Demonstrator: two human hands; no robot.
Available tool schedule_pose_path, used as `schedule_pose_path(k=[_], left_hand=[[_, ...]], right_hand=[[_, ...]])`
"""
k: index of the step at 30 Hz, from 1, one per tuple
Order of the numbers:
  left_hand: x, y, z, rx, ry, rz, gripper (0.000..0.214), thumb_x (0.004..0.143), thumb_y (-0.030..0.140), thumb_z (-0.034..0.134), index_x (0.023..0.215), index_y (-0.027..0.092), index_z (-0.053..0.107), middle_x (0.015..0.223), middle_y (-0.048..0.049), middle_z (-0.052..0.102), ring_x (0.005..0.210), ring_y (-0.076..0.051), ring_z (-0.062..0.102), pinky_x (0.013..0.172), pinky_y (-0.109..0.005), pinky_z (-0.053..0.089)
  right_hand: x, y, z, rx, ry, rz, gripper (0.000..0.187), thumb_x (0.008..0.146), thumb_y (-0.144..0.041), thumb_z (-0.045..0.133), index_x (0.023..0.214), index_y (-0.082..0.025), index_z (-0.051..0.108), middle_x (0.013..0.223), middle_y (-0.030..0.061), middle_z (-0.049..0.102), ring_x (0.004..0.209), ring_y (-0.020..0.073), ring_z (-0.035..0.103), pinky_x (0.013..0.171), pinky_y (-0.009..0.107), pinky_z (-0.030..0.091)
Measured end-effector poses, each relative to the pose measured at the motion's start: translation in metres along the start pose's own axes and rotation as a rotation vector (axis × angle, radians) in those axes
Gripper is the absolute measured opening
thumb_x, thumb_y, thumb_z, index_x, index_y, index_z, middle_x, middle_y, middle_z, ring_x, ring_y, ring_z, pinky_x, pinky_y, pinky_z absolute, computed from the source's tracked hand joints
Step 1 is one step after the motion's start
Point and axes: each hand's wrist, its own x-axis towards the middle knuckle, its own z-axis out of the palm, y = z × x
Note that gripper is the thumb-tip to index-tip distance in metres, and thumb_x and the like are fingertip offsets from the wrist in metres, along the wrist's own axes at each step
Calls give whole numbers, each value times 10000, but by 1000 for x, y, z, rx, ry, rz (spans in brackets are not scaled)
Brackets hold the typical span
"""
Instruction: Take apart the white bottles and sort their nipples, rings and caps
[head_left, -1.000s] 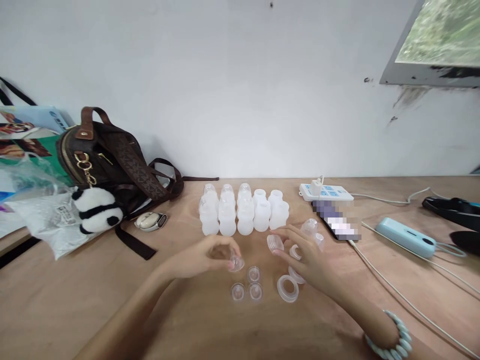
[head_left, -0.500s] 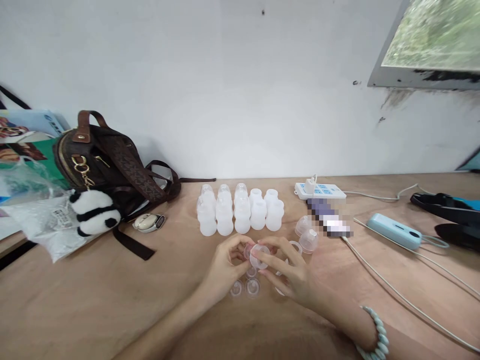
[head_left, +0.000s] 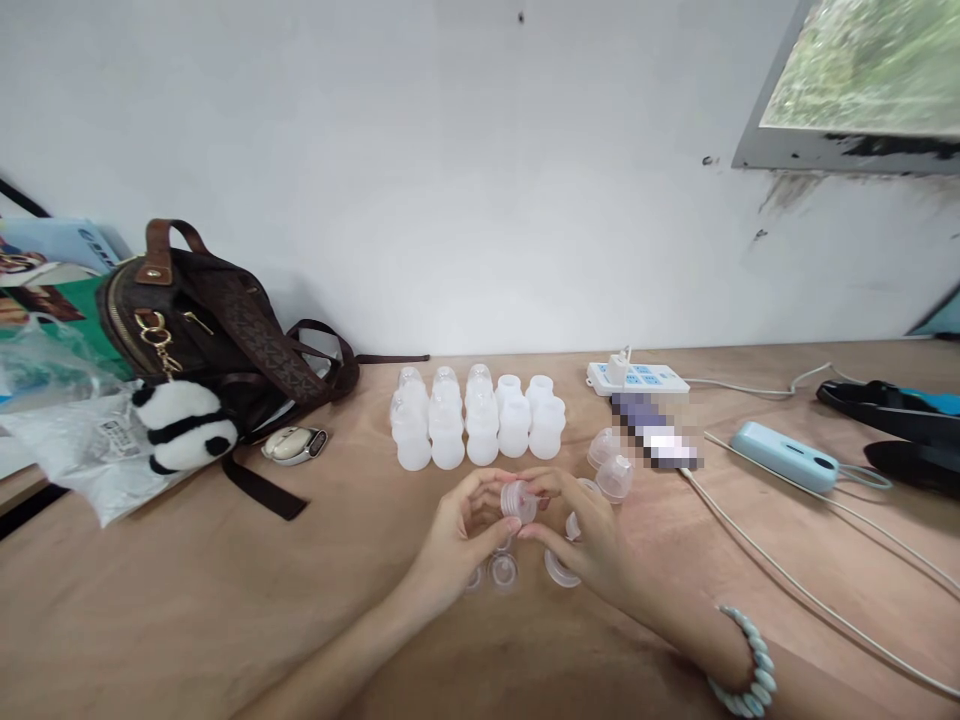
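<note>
Both hands meet above the table around a translucent baby bottle collar ring (head_left: 516, 501), tilted on its side. My left hand (head_left: 466, 525) grips its ribbed rim between thumb and fingers. On the ring's right side, my right hand (head_left: 581, 525) has its fingertips closed at the opening; a clear piece there, perhaps a nipple, is too small to make out. Below the hands lie several clear silicone nipples (head_left: 503, 571). Under my right hand is another collar ring (head_left: 561, 570), partly hidden. Two clear dome caps (head_left: 615, 478) stand to the right.
White baby bottles (head_left: 448, 442) stand in two rows behind the hands, some with clear caps. A backpack (head_left: 217, 320) with a panda plush (head_left: 184, 428) and a mouse (head_left: 294, 445) are left. A power strip (head_left: 637, 380), phone (head_left: 649, 430), cable (head_left: 757, 570) and light-blue device (head_left: 784, 457) lie right.
The collar ring has turned from facing me to lying on its side, its ribbed edge toward my left hand. My right fingers have shifted from its front to its right side.
</note>
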Motion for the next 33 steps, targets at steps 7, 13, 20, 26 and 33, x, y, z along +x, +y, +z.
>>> schedule_pose_path(k=[7, 13, 20, 26, 33], left_hand=[[-4, 3, 5, 136, 41, 64, 279, 827, 269, 724, 1078, 215, 615, 965, -36, 625, 824, -168, 578, 741, -286, 473], [-10, 3, 8, 310, 41, 175, 343, 772, 244, 779, 1048, 257, 576, 1116, -31, 507, 999, -206, 541, 773, -288, 492], [-8, 0, 3, 240, -8, 178, 310, 801, 195, 732, 1015, 236, 512, 956, 1, 554, 837, -154, 593, 714, -270, 495], [-5, -1, -2, 350, 45, 286, 315, 718, 187, 770, 907, 202, 518, 791, 38, 526, 665, -114, 521, 634, -249, 452], [-4, 2, 0, 419, 101, 332, 317, 662, 197, 773, 836, 195, 508, 744, 35, 514, 633, -119, 495, 600, -247, 431]], right_hand=[[-2, -4, 0, 51, 70, 38, 115, 949, -138, 533, 966, -243, 577, 1033, 44, 705, 961, 183, 679, 790, 293, 504], [-2, -11, 1, 200, 47, 136, 76, 946, -174, 553, 929, -246, 567, 986, 19, 679, 910, 164, 656, 793, 291, 478], [1, -12, -6, 311, 12, 234, 123, 938, -277, 574, 823, -232, 579, 1085, 38, 547, 1054, 202, 538, 925, 344, 385], [4, -11, -4, 608, -16, 452, 205, 875, -358, 642, 742, -219, 571, 959, 20, 555, 906, 185, 528, 807, 306, 393], [5, -3, -4, 678, 70, 506, 206, 801, -358, 718, 705, -210, 611, 837, 17, 624, 782, 178, 553, 711, 299, 422]])
